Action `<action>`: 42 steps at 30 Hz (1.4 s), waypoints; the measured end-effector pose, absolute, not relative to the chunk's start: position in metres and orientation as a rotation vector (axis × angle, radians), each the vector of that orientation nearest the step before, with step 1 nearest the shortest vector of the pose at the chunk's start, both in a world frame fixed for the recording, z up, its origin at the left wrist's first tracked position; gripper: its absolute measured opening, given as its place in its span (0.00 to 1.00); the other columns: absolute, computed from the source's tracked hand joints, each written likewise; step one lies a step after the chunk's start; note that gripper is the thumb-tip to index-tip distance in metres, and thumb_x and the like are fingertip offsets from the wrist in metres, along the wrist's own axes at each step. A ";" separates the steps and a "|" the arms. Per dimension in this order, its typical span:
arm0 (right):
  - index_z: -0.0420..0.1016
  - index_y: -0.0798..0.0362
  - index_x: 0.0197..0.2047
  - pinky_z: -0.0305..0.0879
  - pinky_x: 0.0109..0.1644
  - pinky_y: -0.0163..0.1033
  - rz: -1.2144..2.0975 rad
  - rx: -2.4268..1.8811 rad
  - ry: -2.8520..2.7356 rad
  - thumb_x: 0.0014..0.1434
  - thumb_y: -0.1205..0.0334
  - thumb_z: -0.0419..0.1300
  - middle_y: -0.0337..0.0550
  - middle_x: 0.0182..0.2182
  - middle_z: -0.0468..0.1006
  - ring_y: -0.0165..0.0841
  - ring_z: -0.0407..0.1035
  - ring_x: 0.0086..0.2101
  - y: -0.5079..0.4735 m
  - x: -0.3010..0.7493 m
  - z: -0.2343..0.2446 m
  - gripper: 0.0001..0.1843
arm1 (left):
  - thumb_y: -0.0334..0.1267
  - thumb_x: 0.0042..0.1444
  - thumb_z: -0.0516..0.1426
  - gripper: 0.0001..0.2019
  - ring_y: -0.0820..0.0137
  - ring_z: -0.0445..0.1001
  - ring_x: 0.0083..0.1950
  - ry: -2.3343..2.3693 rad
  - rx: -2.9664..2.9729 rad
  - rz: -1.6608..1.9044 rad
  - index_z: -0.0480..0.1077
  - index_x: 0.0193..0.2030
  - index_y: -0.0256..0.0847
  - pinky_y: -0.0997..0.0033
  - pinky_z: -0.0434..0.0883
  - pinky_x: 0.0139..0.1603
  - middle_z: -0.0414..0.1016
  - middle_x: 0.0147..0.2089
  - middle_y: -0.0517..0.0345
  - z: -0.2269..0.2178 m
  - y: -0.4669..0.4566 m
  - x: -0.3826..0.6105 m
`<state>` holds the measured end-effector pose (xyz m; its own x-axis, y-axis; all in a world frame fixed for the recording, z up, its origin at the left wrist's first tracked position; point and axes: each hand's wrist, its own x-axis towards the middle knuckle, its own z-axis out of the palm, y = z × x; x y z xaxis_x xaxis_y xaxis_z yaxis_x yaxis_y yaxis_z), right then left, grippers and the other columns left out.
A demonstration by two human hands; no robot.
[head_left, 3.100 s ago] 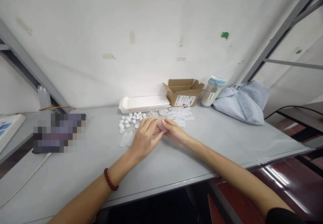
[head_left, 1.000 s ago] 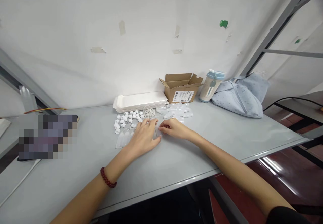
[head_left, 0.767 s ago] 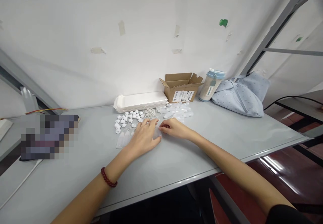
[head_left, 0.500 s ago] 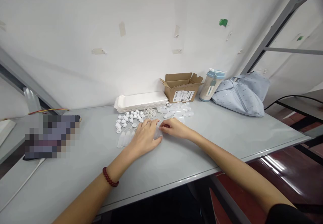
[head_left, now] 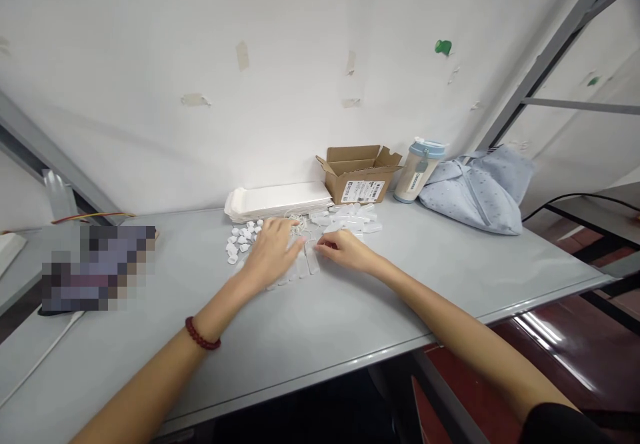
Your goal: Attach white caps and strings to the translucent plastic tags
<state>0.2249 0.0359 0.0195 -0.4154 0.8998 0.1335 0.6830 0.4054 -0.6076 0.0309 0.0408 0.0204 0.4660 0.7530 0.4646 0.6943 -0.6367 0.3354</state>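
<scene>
Head view: your curled right hand [head_left: 345, 252] pins a clear tube [head_left: 313, 261] to the desk [head_left: 350, 317], open left hand [head_left: 270, 252] by white caps [head_left: 233, 247] at eleven o'clock.

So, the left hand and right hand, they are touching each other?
Apart: the head view shows a gap between the left hand and the right hand.

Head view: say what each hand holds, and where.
Unclear: the right hand touches a clear plastic tube, no visible grip; the left hand shows nothing held.

Clear plastic tubes [head_left: 347, 219] block the way to the cardboard box [head_left: 359, 183].
</scene>
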 end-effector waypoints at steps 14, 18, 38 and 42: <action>0.74 0.57 0.40 0.57 0.38 0.37 0.124 -1.538 -2.196 0.60 0.65 0.56 0.49 0.37 0.75 0.37 0.66 0.39 0.063 0.263 0.021 0.07 | 0.27 0.44 0.54 0.09 0.53 0.65 0.46 1.080 2.951 0.306 0.76 0.27 0.40 0.58 0.66 0.43 0.73 0.31 0.45 0.039 0.117 0.070; 0.73 0.57 0.44 0.58 0.46 0.43 0.023 -1.521 -2.340 0.58 0.69 0.55 0.52 0.42 0.74 0.41 0.63 0.45 0.061 0.261 0.020 0.11 | 0.26 0.41 0.54 0.08 0.54 0.66 0.43 1.080 2.847 0.369 0.70 0.19 0.39 0.60 0.65 0.42 0.72 0.26 0.47 0.038 0.124 0.074; 0.72 0.60 0.48 0.52 0.45 0.48 -0.495 -1.652 -2.464 0.58 0.74 0.48 0.62 0.49 0.67 0.48 0.58 0.47 0.065 0.242 0.003 0.17 | 0.38 0.37 0.67 0.11 0.72 0.68 0.32 1.088 1.361 1.084 0.72 0.28 0.39 0.72 0.62 0.33 0.72 0.32 0.58 0.053 0.132 0.049; 0.71 0.61 0.48 0.53 0.45 0.48 -0.533 -1.622 -2.491 0.56 0.75 0.49 0.62 0.48 0.68 0.48 0.59 0.46 0.065 0.241 -0.001 0.18 | 0.35 0.33 0.69 0.11 0.71 0.67 0.34 1.132 1.352 1.137 0.74 0.26 0.38 0.72 0.61 0.32 0.72 0.31 0.56 0.052 0.125 0.049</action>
